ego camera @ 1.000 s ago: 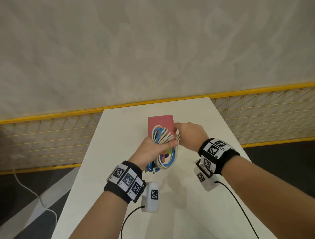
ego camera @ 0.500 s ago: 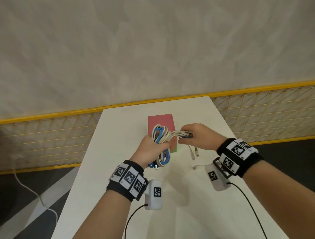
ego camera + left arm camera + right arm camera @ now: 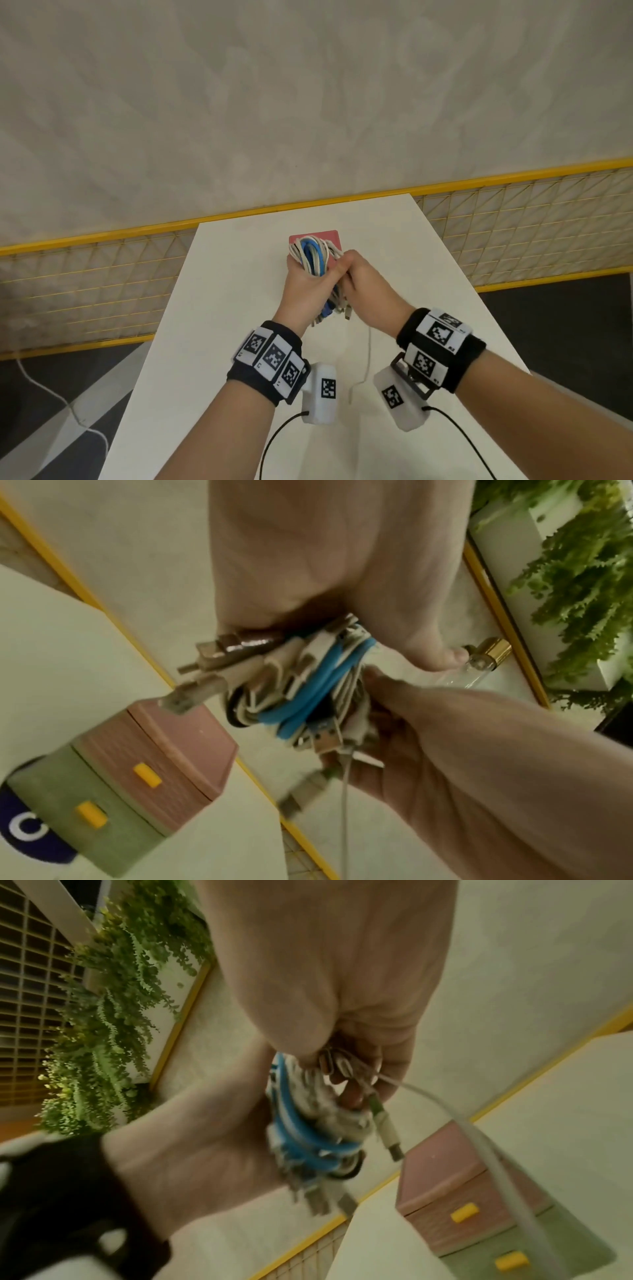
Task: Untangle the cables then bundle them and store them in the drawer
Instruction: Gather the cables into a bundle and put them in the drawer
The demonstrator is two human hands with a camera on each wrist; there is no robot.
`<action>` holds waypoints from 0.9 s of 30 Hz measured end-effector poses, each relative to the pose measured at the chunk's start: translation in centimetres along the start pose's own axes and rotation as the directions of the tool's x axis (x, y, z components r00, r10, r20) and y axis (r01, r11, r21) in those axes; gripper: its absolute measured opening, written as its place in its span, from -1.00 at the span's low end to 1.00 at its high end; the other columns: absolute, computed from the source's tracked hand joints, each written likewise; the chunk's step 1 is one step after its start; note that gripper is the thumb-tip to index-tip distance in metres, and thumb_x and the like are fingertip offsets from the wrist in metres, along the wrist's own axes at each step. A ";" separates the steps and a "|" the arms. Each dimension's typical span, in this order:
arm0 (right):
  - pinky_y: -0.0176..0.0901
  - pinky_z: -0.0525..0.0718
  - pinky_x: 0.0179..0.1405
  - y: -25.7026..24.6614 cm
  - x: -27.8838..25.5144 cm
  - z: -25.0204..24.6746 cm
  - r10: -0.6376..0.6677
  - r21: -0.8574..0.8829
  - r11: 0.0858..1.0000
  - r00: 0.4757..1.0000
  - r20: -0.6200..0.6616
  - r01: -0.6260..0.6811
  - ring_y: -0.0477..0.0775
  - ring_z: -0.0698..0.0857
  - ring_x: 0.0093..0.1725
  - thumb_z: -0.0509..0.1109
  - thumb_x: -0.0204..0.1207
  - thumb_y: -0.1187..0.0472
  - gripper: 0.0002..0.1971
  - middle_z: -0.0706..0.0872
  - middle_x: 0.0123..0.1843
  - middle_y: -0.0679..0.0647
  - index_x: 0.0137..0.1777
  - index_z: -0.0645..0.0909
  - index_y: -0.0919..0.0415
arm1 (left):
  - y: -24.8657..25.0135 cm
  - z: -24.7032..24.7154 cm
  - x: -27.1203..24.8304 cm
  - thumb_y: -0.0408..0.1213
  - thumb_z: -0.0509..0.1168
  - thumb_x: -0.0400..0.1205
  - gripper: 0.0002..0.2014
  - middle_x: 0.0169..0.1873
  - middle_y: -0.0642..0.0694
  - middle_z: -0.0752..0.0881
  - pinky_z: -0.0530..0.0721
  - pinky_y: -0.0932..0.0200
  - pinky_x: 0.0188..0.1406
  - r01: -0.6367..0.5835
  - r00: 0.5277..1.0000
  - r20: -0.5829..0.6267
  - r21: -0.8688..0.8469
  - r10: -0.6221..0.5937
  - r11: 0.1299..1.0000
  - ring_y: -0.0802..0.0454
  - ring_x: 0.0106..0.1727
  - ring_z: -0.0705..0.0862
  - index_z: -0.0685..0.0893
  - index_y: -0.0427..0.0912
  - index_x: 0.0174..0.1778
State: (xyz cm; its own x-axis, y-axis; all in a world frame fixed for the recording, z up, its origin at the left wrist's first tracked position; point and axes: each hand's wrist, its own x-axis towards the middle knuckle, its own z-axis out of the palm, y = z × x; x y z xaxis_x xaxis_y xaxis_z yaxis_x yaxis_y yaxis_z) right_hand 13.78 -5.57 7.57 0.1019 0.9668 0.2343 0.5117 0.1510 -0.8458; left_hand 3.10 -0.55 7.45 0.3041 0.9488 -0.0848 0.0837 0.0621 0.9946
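A coiled bundle of white and blue cables (image 3: 313, 257) is held above the white table (image 3: 239, 308), in front of a small drawer unit (image 3: 330, 236) with a pink top. My left hand (image 3: 305, 287) grips the bundle round its middle. My right hand (image 3: 366, 284) presses against the bundle's right side and pinches cable ends there. In the right wrist view a loose white cable (image 3: 479, 1137) runs out of my right hand's fingers (image 3: 387, 1069). It hangs down to the table (image 3: 368, 356). Both drawers (image 3: 164, 753), pink over green with yellow handles, are closed.
A yellow-trimmed mesh railing (image 3: 513, 240) runs behind the table. The table's left and right edges drop to a dark floor, where a white cord (image 3: 51, 394) lies. Green hanging plants (image 3: 113, 1015) show in the wrist views.
My right hand, which had drawn a cable end out to the right, has come back against the bundle. The left hand has lifted the bundle farther toward the drawer unit.
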 end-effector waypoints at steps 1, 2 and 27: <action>-0.47 0.51 -0.29 -0.4 0.1 0.5 -0.035 0.040 0.999 0.999 0.018 0.034 -0.25 0.59 -0.33 0.05 0.68 0.37 -0.76 0.55 -0.28 -0.05 -0.16 0.43 0.11 | 0.3 0.3 -0.1 -0.07 0.51 0.50 -0.45 -0.01 0.02 0.70 0.67 0.33 -0.20 0.017 1.000 -0.009 -0.041 -0.018 0.999 0.21 -0.01 0.70 0.39 -0.09 0.29; -0.43 0.58 -0.20 -0.5 0.2 1.0 -0.061 0.048 0.997 0.997 0.048 0.059 -0.25 0.65 -0.22 0.03 0.67 0.33 -0.80 0.60 -0.20 -0.01 -0.03 0.49 0.15 | 0.6 0.5 -0.1 -0.05 0.54 0.45 -0.40 0.01 -0.04 0.72 0.72 0.22 -0.13 0.034 0.999 -0.027 -0.092 -0.037 0.995 0.12 0.02 0.73 0.40 -0.10 0.29; 0.09 0.71 -0.26 3.4 -3.1 -1.3 0.206 -0.097 0.977 0.961 0.187 -0.190 -0.06 0.57 -0.47 0.27 0.65 0.18 -0.84 0.53 -0.35 0.02 -0.03 0.69 0.14 | 2.7 -3.1 0.6 -0.35 0.51 0.49 -0.66 -0.20 -0.15 0.76 0.80 -0.01 -0.24 -0.083 0.954 -0.294 -0.440 -0.056 0.894 -0.06 -0.25 0.79 0.56 -0.20 0.12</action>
State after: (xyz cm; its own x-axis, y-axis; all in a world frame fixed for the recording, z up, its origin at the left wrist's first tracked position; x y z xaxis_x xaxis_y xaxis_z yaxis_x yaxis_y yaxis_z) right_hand 16.30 -8.38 4.63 0.0432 0.9983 -0.0386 0.5631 -0.0563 -0.8245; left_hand 0.54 1.12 10.31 0.0062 0.9929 -0.1188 -0.3684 0.1127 0.9228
